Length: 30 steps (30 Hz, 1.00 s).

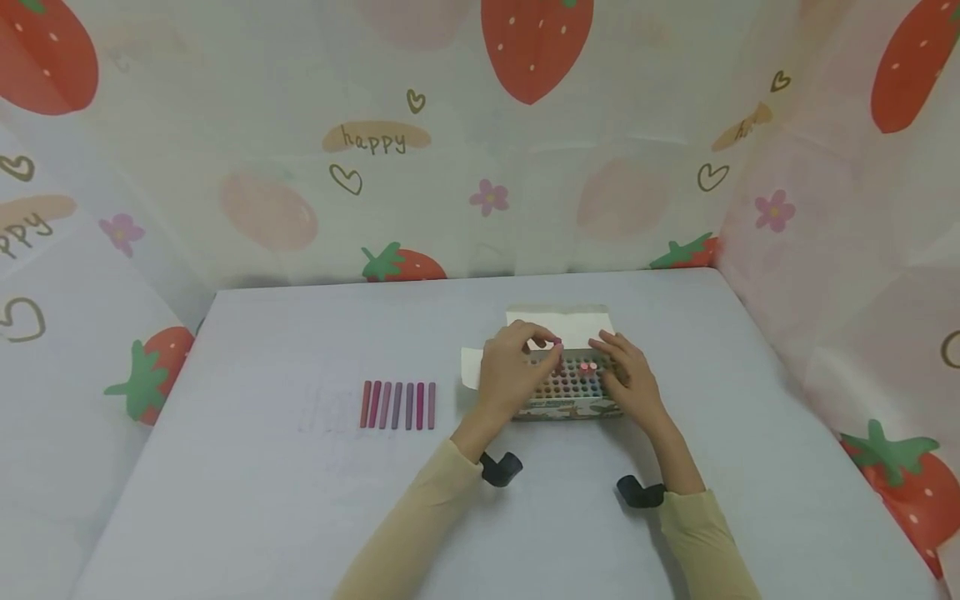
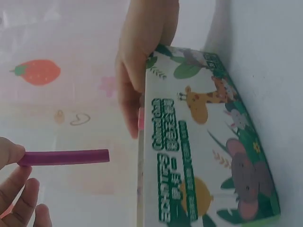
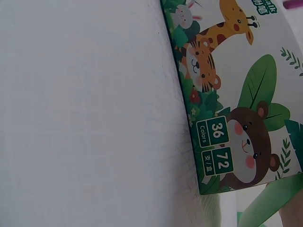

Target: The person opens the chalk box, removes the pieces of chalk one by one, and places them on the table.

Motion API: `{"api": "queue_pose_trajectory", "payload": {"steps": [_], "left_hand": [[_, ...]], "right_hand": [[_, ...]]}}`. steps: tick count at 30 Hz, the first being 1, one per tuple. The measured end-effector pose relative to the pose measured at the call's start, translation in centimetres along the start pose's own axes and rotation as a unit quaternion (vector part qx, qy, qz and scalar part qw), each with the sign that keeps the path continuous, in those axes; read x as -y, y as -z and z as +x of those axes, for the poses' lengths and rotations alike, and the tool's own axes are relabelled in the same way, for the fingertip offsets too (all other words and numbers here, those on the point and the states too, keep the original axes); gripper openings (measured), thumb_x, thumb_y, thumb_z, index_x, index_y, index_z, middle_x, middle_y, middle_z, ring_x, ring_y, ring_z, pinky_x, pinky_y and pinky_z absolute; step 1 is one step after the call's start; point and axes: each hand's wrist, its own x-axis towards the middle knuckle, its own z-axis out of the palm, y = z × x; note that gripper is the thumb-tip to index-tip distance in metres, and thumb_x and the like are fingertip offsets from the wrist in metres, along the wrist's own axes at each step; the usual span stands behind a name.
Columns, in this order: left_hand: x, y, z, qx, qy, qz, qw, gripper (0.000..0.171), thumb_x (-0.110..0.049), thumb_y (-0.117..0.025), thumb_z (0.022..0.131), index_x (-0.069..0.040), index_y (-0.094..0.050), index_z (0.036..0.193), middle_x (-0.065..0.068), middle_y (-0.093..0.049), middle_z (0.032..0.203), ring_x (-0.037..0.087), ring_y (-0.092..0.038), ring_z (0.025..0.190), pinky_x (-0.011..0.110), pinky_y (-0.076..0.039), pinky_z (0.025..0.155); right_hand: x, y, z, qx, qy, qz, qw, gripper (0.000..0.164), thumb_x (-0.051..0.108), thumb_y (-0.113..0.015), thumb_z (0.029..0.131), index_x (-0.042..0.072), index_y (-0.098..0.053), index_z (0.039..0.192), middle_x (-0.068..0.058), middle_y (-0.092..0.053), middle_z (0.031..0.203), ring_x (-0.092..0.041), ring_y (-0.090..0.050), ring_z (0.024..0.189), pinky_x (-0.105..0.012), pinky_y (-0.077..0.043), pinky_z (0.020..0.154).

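My left hand (image 1: 513, 367) is above the chalk box, pinching a purple chalk stick (image 2: 66, 157) between thumb and fingertips. In the left wrist view the stick lies clear of the box wall. The box of colored chalk (image 1: 567, 408) has its lid raised at the back, showing a tray of round holes. Two pink chalk sticks (image 1: 588, 368) poke up from the tray. My right hand (image 1: 636, 382) rests at the box's right end, fingers spread and fairly straight. Animal pictures cover the box front (image 3: 241, 142).
Several chalk sticks (image 1: 397, 406) in reds, pinks and purples stand in a neat row left of the box on the white table (image 1: 262, 500). A side flap (image 1: 471, 367) sticks out at the box's left. Black wrist mounts (image 1: 501, 469) hang by both sleeves.
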Motion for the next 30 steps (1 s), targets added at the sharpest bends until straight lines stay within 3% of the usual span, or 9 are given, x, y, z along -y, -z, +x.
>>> {"api": "queue_pose_trajectory", "payload": {"steps": [9, 14, 20, 30], "left_hand": [[1.5, 3.1, -0.5, -0.026, -0.015, -0.068, 0.9972, 0.012, -0.027, -0.063, 0.078, -0.019, -0.063, 0.087, -0.004, -0.059, 0.079, 0.014, -0.049, 0.071, 0.027, -0.035, 0.068], [2.7, 4.5, -0.9, -0.050, -0.013, -0.064, 0.9966, 0.011, -0.027, -0.063, 0.078, -0.018, -0.063, 0.086, -0.005, -0.059, 0.079, 0.014, -0.050, 0.072, 0.029, -0.038, 0.066], [4.1, 6.0, -1.6, -0.064, 0.009, -0.052, 0.9965, 0.012, -0.027, -0.065, 0.077, -0.017, -0.064, 0.084, -0.004, -0.059, 0.078, 0.013, -0.049, 0.070, 0.031, -0.037, 0.066], [6.4, 8.9, -3.0, -0.074, 0.052, -0.062, 0.9940, 0.014, -0.028, -0.064, 0.078, -0.019, -0.063, 0.089, -0.008, -0.059, 0.085, 0.012, -0.049, 0.075, 0.027, -0.037, 0.068]], "right_hand": [[0.3, 0.1, -0.2, 0.013, -0.030, 0.009, 0.999, 0.043, -0.001, -0.048, 0.079, 0.012, -0.052, 0.120, -0.009, -0.037, 0.135, -0.029, -0.020, 0.129, -0.055, -0.022, 0.096], [0.4, 0.1, -0.1, 0.010, -0.021, 0.007, 1.000, 0.043, -0.001, -0.048, 0.079, 0.011, -0.052, 0.120, -0.011, -0.038, 0.134, -0.032, -0.021, 0.128, -0.058, -0.020, 0.095], [0.3, 0.1, 0.0, 0.004, -0.014, 0.010, 1.000, 0.044, -0.002, -0.048, 0.078, 0.011, -0.052, 0.119, -0.011, -0.040, 0.132, -0.037, -0.023, 0.126, -0.060, -0.019, 0.094], [0.3, 0.1, -0.2, 0.014, -0.025, 0.003, 1.000, 0.042, 0.001, -0.048, 0.080, 0.011, -0.052, 0.120, -0.010, -0.037, 0.135, -0.033, -0.021, 0.128, -0.058, -0.022, 0.094]]}}
